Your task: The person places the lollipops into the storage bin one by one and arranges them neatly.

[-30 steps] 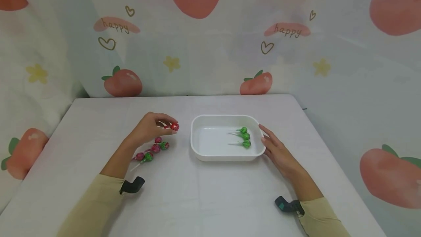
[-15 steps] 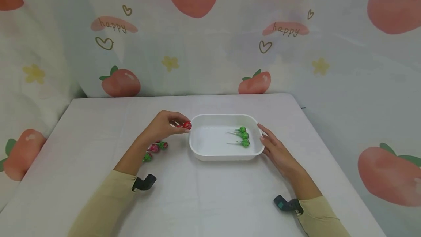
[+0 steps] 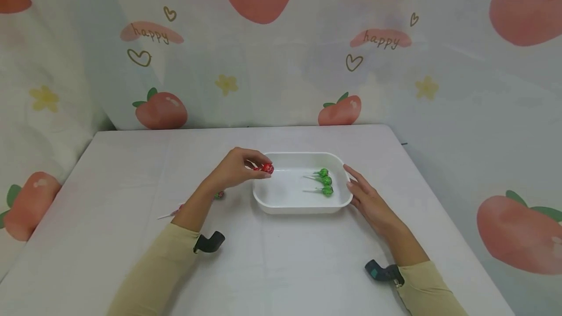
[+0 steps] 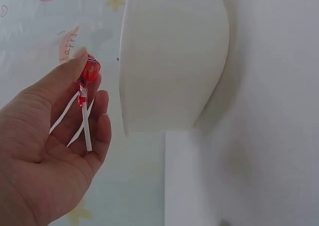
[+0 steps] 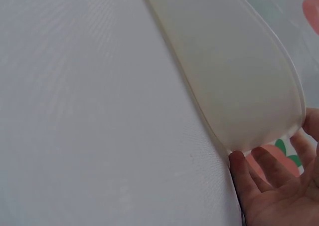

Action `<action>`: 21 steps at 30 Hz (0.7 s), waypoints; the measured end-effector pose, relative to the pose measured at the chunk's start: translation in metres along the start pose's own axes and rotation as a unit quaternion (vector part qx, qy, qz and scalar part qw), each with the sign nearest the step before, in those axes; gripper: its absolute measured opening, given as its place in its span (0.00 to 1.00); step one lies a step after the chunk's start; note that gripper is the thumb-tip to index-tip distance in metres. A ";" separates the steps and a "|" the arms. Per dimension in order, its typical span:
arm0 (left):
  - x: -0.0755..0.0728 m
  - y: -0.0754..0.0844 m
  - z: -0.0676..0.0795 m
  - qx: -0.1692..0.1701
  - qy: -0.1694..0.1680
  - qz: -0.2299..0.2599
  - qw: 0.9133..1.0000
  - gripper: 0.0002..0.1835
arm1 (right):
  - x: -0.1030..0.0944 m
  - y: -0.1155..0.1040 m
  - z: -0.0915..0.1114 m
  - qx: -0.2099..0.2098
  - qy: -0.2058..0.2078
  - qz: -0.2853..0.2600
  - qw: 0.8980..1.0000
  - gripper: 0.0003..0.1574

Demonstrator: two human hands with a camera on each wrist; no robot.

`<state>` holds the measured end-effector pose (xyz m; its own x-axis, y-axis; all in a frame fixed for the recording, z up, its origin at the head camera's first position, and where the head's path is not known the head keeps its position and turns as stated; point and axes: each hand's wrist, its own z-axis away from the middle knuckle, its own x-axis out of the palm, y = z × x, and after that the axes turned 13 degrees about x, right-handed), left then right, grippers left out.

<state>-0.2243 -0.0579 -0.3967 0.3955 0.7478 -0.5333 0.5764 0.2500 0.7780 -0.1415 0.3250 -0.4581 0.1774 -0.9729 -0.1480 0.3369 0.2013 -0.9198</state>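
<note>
My left hand (image 3: 234, 168) pinches red-wrapped lollipops (image 3: 267, 168), over the left edge of a white tray (image 3: 283, 196). The left wrist view shows one red lollipop head (image 4: 90, 71) by the thumb, with three white sticks toward the palm; other heads are hidden. My right hand (image 3: 373, 207) holds the tray's right end, its fingertips at the rim and wall; the right wrist view shows fingertips (image 5: 237, 158) at the wall's lower corner. Three green lollipops (image 3: 327, 190) lie in the right half of the tray, sticks pointing left.
Behind my left forearm lie more lollipops, mostly hidden; a red-and-green one (image 3: 219, 195) and a white stick (image 3: 165, 216) show. The white table (image 3: 290, 257) runs back to a patterned cloth backdrop (image 3: 272, 72).
My left hand has carried the red lollipops rightward from the table to over the tray's left edge. Its forearm now covers more of the loose lollipops. The right hand stays at the tray.
</note>
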 end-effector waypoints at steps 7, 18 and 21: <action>0.012 0.002 -0.006 -0.013 0.005 0.022 1.000 0.15 | 0.000 0.001 -0.002 0.000 0.000 0.005 1.000 0.39; 0.033 0.003 -0.016 -0.026 -0.010 0.025 0.999 0.15 | -0.001 0.003 -0.001 -0.003 -0.001 0.003 1.000 0.39; 0.039 0.003 -0.021 -0.018 -0.017 0.024 0.999 0.15 | -0.001 0.002 0.000 -0.006 -0.003 0.003 1.000 0.39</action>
<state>-0.2218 -0.0155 -0.4080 0.4473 0.7382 -0.5049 0.5304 0.2356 0.8144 -0.1414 0.3266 -0.4599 0.1843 -0.9710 -0.1521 0.3241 0.2061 -0.9233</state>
